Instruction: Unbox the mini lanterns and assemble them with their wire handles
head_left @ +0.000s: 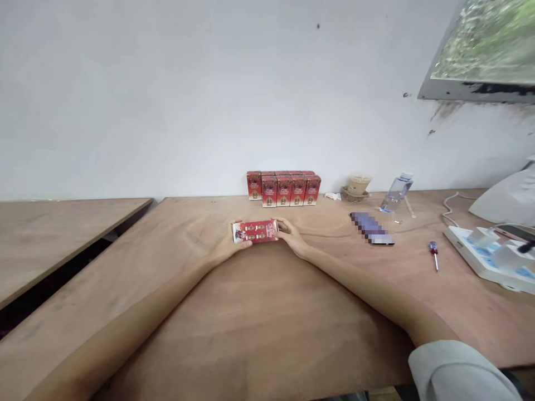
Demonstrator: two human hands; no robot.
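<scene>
A small red and white printed carton (256,231) lies on its side between my two hands, over the middle of the wooden table. My left hand (231,243) grips its left end, thumb along the near edge. At the other end, the fingers of my right hand (291,236) are curled against the carton's right side. Beyond them, against the wall, several similar red cartons (283,191) stand upright in rows.
On the right of the table (251,334) are a phone (371,228), a screwdriver (434,256), a white power strip (480,256) with plugs, a water bottle (396,192) and a cup (358,185). A gap separates the second table (62,228) at left.
</scene>
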